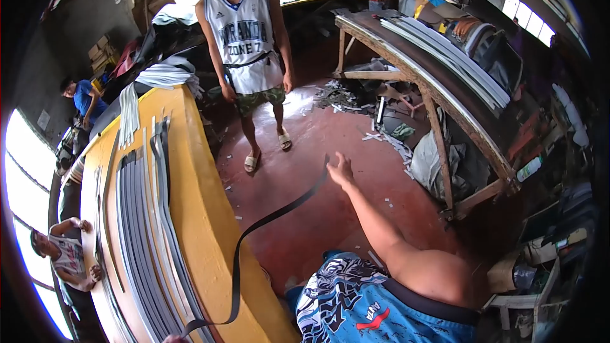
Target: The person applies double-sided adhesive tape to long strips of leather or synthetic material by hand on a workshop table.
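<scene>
A long black strap (pixel 279 211) hangs in a loose curve between my two hands. My right hand (pixel 342 171) is stretched far forward over the floor, with the strap's far end at its thumb and fingers; the grip looks like a pinch, and the index finger sticks up. At the bottom edge only a bit of my left hand (pixel 174 339) shows, closed at the strap's near end. Beside it, several grey and black strips (pixel 136 216) lie lengthwise on the yellow-sided table (pixel 206 206).
A person in a white jersey (pixel 244 32) stands ahead on the red floor (pixel 286 171). Another person (pixel 67 254) leans at the table's left side. At right, a wooden-framed table (pixel 413 67) bears white strips (pixel 445 57). Scraps (pixel 387 143) and a grey sack (pixel 432 162) lie below.
</scene>
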`<act>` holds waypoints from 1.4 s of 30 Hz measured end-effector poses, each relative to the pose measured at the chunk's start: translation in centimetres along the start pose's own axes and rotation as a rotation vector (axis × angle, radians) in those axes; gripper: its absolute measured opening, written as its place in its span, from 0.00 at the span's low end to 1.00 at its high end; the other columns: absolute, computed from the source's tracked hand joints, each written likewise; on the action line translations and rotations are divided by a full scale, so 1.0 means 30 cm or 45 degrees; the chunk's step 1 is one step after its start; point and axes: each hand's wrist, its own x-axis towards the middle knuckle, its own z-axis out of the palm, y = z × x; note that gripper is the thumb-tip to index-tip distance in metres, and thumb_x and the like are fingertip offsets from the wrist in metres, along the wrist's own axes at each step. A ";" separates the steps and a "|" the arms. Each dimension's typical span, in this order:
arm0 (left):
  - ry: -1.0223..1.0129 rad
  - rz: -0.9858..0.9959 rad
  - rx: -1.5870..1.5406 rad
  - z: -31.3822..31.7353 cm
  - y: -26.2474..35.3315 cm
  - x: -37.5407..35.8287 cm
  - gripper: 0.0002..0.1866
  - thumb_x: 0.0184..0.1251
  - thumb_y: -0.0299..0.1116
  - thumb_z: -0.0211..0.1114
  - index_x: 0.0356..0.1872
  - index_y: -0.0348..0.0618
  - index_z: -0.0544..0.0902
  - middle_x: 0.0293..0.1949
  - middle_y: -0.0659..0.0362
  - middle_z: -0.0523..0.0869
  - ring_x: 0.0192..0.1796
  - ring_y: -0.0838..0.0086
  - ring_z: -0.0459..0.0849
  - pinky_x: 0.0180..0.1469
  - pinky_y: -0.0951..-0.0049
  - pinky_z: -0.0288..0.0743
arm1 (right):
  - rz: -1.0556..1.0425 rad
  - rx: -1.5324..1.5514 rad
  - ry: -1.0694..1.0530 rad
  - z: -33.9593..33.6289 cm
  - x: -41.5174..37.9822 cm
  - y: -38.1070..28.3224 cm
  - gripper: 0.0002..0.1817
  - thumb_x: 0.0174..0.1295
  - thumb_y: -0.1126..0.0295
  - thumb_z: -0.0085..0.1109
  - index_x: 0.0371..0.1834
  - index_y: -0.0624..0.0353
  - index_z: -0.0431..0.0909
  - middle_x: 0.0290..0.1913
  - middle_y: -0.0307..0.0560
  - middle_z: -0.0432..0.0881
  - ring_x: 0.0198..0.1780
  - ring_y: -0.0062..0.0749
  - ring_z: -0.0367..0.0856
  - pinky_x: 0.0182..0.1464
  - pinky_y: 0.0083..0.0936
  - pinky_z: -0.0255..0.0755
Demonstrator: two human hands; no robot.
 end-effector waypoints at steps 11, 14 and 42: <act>-1.167 0.291 0.437 0.785 0.158 -0.446 0.05 0.59 0.26 0.67 0.28 0.36 0.81 0.25 0.58 0.85 0.29 0.77 0.82 0.36 0.76 0.74 | -0.199 1.533 -2.031 -0.644 -0.145 -0.588 0.24 0.69 0.57 0.55 0.60 0.63 0.74 0.56 0.49 0.80 0.59 0.28 0.75 0.63 0.26 0.68; -1.083 0.354 0.403 0.873 0.188 -0.489 0.09 0.54 0.27 0.73 0.25 0.36 0.81 0.19 0.59 0.83 0.22 0.82 0.79 0.28 0.79 0.71 | -0.370 1.352 -1.928 -0.694 -0.153 -0.647 0.20 0.68 0.64 0.58 0.58 0.66 0.75 0.51 0.47 0.82 0.54 0.28 0.78 0.58 0.27 0.72; -0.671 -0.147 -0.422 0.346 -0.029 -0.777 0.12 0.49 0.08 0.66 0.28 0.35 0.75 0.48 0.45 0.83 0.51 0.66 0.83 0.54 0.69 0.80 | -1.301 1.366 -1.086 -0.534 -0.598 -0.632 0.20 0.38 0.82 0.63 0.39 0.57 0.82 0.39 0.44 0.81 0.38 0.38 0.79 0.40 0.32 0.73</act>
